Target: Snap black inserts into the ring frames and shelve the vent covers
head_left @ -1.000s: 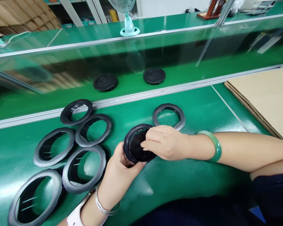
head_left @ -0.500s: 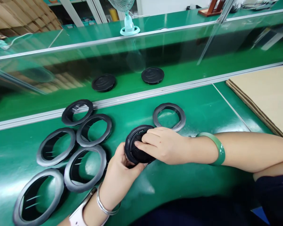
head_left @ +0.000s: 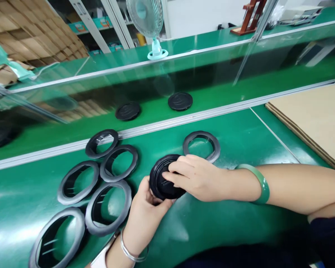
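A black round cap (head_left: pixel 159 188) with a stepped rim is tilted above the green tabletop. My left hand (head_left: pixel 145 217) grips it from below and the left, thumb at the lower edge. From the right, my right hand (head_left: pixel 197 178) reaches over the cap, its bent fingers pressed against the inner face and far rim. Whatever the right fingertips pinch there is partly hidden. Just behind my right hand lies a grey-black ring (head_left: pixel 216 149). To the left of my left hand, several more rings (head_left: pixel 127 204) lie close together, some touching.
Beyond a metal rail (head_left: pixel 162 124) runs a green belt (head_left: pixel 212 98) carrying two black discs (head_left: pixel 180 101). A clear panel stands over it. Flat cardboard (head_left: pixel 312 123) is stacked at the right. A turquoise fan (head_left: pixel 145 16) stands behind. A blurred dark object (head_left: pixel 0 137) sits at far left.
The view has tilted up and shifted left, so the scene appears lower and farther right. Both hands stay on the cap, and more of its inner face shows. A dark object has appeared at far left.
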Demonstrator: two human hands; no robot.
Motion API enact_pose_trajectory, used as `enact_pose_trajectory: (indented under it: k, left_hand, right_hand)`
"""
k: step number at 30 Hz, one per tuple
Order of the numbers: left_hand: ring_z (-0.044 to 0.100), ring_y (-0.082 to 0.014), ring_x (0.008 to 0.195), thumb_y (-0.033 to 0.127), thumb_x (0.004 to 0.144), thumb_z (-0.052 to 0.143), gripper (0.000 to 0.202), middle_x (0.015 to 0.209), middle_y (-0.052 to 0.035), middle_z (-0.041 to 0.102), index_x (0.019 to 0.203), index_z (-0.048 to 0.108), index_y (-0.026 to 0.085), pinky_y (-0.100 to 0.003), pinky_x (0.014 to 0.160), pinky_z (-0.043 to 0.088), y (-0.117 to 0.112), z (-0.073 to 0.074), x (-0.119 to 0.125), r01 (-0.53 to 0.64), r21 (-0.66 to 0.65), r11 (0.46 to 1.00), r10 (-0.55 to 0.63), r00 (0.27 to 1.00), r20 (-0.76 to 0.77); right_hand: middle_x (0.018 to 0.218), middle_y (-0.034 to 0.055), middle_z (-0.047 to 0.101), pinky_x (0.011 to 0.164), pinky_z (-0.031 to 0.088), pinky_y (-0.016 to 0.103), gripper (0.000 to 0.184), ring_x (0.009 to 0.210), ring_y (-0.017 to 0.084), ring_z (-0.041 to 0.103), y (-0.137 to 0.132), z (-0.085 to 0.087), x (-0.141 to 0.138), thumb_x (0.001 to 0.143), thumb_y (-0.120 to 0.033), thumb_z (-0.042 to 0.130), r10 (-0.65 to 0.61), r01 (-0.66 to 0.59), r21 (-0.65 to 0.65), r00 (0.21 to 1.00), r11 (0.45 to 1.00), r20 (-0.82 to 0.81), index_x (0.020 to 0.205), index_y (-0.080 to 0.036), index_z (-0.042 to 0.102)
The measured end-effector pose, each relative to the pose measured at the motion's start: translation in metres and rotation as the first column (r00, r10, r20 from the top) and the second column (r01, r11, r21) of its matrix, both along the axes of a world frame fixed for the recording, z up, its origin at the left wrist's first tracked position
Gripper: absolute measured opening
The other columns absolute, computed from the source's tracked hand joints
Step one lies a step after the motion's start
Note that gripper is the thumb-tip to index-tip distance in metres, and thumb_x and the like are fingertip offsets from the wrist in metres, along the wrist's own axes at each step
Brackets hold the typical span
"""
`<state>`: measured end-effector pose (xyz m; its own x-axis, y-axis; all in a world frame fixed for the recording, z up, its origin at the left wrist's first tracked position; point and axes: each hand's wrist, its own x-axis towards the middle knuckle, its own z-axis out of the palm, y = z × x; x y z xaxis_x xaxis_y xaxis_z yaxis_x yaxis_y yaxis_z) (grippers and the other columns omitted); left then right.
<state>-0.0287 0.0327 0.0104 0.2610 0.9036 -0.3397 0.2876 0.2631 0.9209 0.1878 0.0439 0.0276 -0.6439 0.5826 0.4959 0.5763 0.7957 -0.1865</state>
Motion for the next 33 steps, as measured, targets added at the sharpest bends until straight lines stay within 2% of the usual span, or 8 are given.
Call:
enact_pose_trajectory:
  k: [5, 9, 14, 21, 26, 28, 31, 33]
  left_hand:
    - [0.070, -0.0208, 0.095, 0.032, 0.068, 0.086, 0.063, 0.110, -0.0045, 0.069, 0.116, 0.046, 0.022, -0.029, 0.077, 0.061, -0.003, -0.001, -0.002, -0.050, 0.026, 0.998, 0.048, 0.995, 0.085]
    - [0.069, -0.0264, 0.106, 0.029, 0.063, 0.088, 0.075, 0.117, -0.0068, 0.069, 0.124, 0.045, 0.022, -0.035, 0.087, 0.061, -0.013, -0.007, -0.003, -0.007, 0.012, 1.000, 0.006, 0.998, 0.069]
    - [0.060, -0.0315, 0.120, 0.036, 0.056, 0.093, 0.094, 0.129, -0.0106, 0.062, 0.132, 0.041, 0.021, -0.042, 0.101, 0.054, -0.023, -0.010, -0.003, 0.044, 0.074, 0.996, -0.050, 0.995, 0.085]
    - [0.060, -0.0232, 0.113, 0.047, 0.089, 0.067, 0.054, 0.121, -0.0065, 0.060, 0.130, 0.040, 0.024, -0.037, 0.098, 0.052, -0.018, -0.005, -0.002, 0.171, 0.110, 0.979, -0.174, 0.985, 0.015]
    - [0.060, -0.0202, 0.105, 0.048, 0.094, 0.060, 0.043, 0.114, -0.0037, 0.060, 0.125, 0.042, 0.025, -0.035, 0.094, 0.051, -0.016, -0.001, -0.003, 0.178, 0.121, 0.977, -0.171, 0.983, -0.065]
    - [0.060, -0.0202, 0.104, 0.048, 0.093, 0.060, 0.042, 0.112, -0.0035, 0.061, 0.123, 0.042, 0.024, -0.035, 0.093, 0.051, -0.016, 0.001, -0.003, 0.178, 0.121, 0.977, -0.170, 0.983, -0.071]
    - [0.061, -0.0207, 0.101, 0.048, 0.093, 0.061, 0.040, 0.108, -0.0032, 0.062, 0.119, 0.044, 0.023, -0.034, 0.088, 0.053, -0.015, 0.004, -0.004, 0.195, 0.082, 0.977, -0.191, 0.980, -0.048]
    - [0.062, -0.0212, 0.101, 0.047, 0.093, 0.061, 0.039, 0.107, -0.0032, 0.063, 0.118, 0.045, 0.023, -0.034, 0.087, 0.053, -0.015, 0.004, -0.005, 0.203, 0.052, 0.978, -0.202, 0.979, -0.025]
  right_hand:
    - [0.131, 0.0188, 0.051, 0.102, 0.042, 0.049, 0.043, 0.118, 0.031, 0.047, 0.002, 0.005, 0.006, 0.109, -0.031, 0.046, -0.218, 0.132, -0.268, 0.921, 0.954, -0.323, 0.143, -0.006, 0.043]
    - [0.108, 0.0073, 0.062, 0.093, 0.046, 0.037, 0.015, 0.102, 0.023, 0.056, 0.002, 0.005, 0.003, 0.101, -0.018, 0.062, -0.297, 0.017, -0.557, 0.860, 0.830, -0.416, 0.116, -0.014, 0.061]
    - [0.093, -0.0005, 0.059, 0.081, 0.045, 0.027, 0.020, 0.090, 0.016, 0.057, -0.002, 0.004, -0.003, 0.085, -0.006, 0.081, -0.348, -0.051, -0.627, 0.796, 0.777, -0.495, 0.091, -0.015, 0.064]
    - [0.087, -0.0028, 0.057, 0.076, 0.042, 0.024, 0.027, 0.084, 0.014, 0.055, -0.004, 0.003, -0.009, 0.077, 0.003, 0.082, -0.402, 0.021, -0.647, 0.800, 0.762, -0.447, 0.084, -0.015, 0.063]
    - [0.087, -0.0025, 0.058, 0.076, 0.042, 0.024, 0.023, 0.084, 0.014, 0.057, -0.002, 0.005, -0.006, 0.081, 0.001, 0.079, -0.401, 0.052, -0.653, 0.825, 0.755, -0.398, 0.084, -0.015, 0.063]
    - [0.090, -0.0032, 0.062, 0.075, 0.044, 0.024, 0.025, 0.086, 0.015, 0.059, -0.001, 0.008, -0.002, 0.080, -0.008, 0.084, -0.363, -0.032, -0.726, 0.850, 0.687, -0.381, 0.092, -0.017, 0.065]
    - [0.098, -0.0044, 0.066, 0.073, 0.047, 0.024, 0.049, 0.090, 0.018, 0.063, 0.001, 0.010, 0.003, 0.069, -0.019, 0.094, -0.307, -0.185, -0.858, 0.880, 0.480, -0.362, 0.108, -0.020, 0.064]
    - [0.097, -0.0052, 0.067, 0.071, 0.047, 0.023, 0.052, 0.090, 0.018, 0.064, 0.001, 0.011, 0.005, 0.066, -0.016, 0.095, -0.321, -0.185, -0.892, 0.887, 0.413, -0.333, 0.107, -0.021, 0.064]
